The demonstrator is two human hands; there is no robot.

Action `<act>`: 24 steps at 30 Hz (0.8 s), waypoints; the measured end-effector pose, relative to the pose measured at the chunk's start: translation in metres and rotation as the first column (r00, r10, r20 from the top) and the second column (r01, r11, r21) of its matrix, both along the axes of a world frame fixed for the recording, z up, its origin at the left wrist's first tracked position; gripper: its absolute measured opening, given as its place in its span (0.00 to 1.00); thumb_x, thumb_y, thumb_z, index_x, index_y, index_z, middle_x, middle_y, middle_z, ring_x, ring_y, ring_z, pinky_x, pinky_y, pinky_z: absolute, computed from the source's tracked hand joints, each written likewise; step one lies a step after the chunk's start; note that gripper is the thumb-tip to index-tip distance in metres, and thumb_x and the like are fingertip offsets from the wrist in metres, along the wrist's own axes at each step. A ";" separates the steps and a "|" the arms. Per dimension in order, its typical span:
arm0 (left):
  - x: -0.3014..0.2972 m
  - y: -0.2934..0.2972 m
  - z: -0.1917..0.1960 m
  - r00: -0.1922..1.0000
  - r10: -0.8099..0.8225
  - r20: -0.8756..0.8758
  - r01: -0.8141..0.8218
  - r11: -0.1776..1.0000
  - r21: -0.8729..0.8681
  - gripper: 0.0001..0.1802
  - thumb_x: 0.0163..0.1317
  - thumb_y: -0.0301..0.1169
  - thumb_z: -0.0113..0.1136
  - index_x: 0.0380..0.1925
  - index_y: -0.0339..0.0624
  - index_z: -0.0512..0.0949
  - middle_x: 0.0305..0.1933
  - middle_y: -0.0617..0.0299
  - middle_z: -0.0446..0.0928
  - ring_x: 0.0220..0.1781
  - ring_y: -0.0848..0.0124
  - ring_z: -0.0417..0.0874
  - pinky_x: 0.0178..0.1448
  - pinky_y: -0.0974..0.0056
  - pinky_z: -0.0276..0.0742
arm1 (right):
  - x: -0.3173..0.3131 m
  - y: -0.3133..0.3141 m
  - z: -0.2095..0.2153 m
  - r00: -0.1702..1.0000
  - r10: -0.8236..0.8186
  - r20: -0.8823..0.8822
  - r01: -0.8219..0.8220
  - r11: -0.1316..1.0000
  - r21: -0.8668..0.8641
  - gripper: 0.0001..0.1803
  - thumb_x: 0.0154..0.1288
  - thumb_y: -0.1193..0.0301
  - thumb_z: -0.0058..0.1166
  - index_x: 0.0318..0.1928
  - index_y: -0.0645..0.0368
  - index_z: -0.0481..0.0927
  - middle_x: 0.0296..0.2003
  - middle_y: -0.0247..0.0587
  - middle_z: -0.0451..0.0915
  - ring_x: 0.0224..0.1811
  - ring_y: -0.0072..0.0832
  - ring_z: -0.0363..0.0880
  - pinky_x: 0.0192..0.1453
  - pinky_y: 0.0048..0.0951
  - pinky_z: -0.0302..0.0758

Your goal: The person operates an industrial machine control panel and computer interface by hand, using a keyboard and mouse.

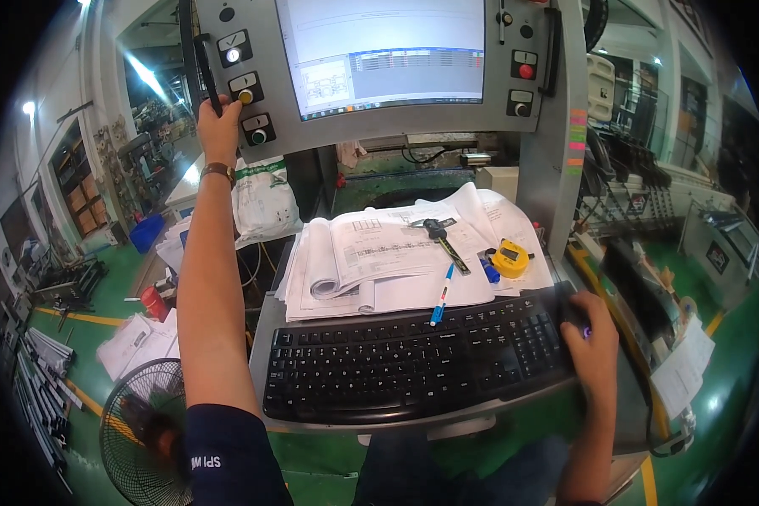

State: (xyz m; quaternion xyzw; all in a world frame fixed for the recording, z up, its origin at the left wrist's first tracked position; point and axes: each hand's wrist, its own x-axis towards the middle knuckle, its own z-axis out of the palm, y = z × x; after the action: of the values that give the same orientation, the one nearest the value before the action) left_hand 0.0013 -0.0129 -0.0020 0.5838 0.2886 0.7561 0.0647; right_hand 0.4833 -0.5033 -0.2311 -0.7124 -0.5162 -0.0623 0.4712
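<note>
My left hand [219,126] reaches up to the left side of a grey control panel [354,126]. Its fingers curl round the lower end of a black handle [204,72], while the thumb tip lies at a yellow push button [245,97]. At the keyboard's right end, my right hand [592,337] is closed over a dark computer mouse [572,310], which it mostly covers. Between my arms lies a black keyboard [413,367]. A lit screen [388,51] on the panel shows a table and a small drawing.
Behind the keyboard, curled drawing sheets [379,244] carry a digital caliper [443,240], a yellow tape measure [510,258] and a blue-white marker [441,295]. A white plastic bag [263,202] sits behind my left forearm. A caged fan [143,430] stands at lower left.
</note>
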 end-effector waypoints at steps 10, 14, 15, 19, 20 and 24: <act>0.002 -0.003 0.000 1.000 0.003 0.000 -0.003 1.000 -0.005 0.18 0.72 0.32 0.74 0.57 0.41 0.81 0.51 0.66 0.83 0.52 0.74 0.83 0.59 0.66 0.79 | 0.003 0.000 -0.003 0.999 0.028 0.020 -0.028 0.999 0.022 0.25 0.63 0.71 0.64 0.61 0.63 0.85 0.67 0.54 0.83 0.65 0.53 0.87 0.71 0.45 0.81; 0.000 -0.001 0.000 0.999 0.030 -0.014 -0.030 1.000 -0.008 0.18 0.72 0.32 0.74 0.57 0.41 0.81 0.51 0.66 0.83 0.52 0.74 0.83 0.59 0.66 0.79 | 0.003 0.001 -0.003 1.000 0.013 0.018 -0.013 1.000 0.015 0.24 0.63 0.71 0.64 0.61 0.63 0.85 0.67 0.53 0.83 0.65 0.53 0.87 0.71 0.44 0.81; 0.000 0.000 0.000 0.999 0.028 -0.017 -0.028 1.000 -0.007 0.18 0.72 0.32 0.74 0.57 0.41 0.81 0.51 0.66 0.83 0.52 0.74 0.83 0.59 0.66 0.79 | 0.003 0.000 -0.003 0.999 0.019 0.027 -0.020 1.000 0.018 0.26 0.63 0.71 0.65 0.62 0.63 0.84 0.67 0.53 0.83 0.65 0.53 0.87 0.71 0.44 0.81; -0.002 -0.001 0.000 0.999 0.030 -0.018 -0.030 1.000 -0.002 0.18 0.72 0.31 0.74 0.57 0.41 0.81 0.51 0.66 0.83 0.52 0.74 0.83 0.59 0.66 0.79 | -0.003 0.000 0.002 0.999 0.011 -0.051 -0.011 1.000 -0.005 0.28 0.66 0.71 0.65 0.67 0.64 0.81 0.67 0.54 0.83 0.66 0.52 0.86 0.72 0.44 0.80; -0.001 -0.002 0.000 0.999 0.031 -0.016 -0.031 0.999 -0.012 0.18 0.72 0.31 0.74 0.57 0.41 0.81 0.51 0.66 0.83 0.52 0.74 0.83 0.58 0.66 0.79 | -0.004 0.000 0.004 0.999 0.010 -0.052 -0.010 1.000 -0.005 0.28 0.66 0.71 0.65 0.67 0.64 0.81 0.67 0.54 0.83 0.66 0.52 0.86 0.72 0.44 0.80; 0.003 0.000 -0.001 0.998 0.010 0.057 -0.014 0.998 0.067 0.17 0.67 0.32 0.77 0.51 0.39 0.83 0.40 0.70 0.82 0.41 0.78 0.82 0.49 0.68 0.79 | -0.005 0.002 0.005 1.000 0.020 -0.020 -0.021 0.998 -0.056 0.27 0.74 0.68 0.63 0.70 0.64 0.79 0.70 0.55 0.81 0.69 0.54 0.84 0.74 0.45 0.78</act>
State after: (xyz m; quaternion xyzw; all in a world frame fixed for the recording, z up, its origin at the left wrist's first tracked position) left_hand 0.0048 -0.0133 -0.0029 0.5620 0.2645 0.7822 0.0486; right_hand 0.4781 -0.5014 -0.2256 -0.7207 -0.5204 -0.0362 0.4566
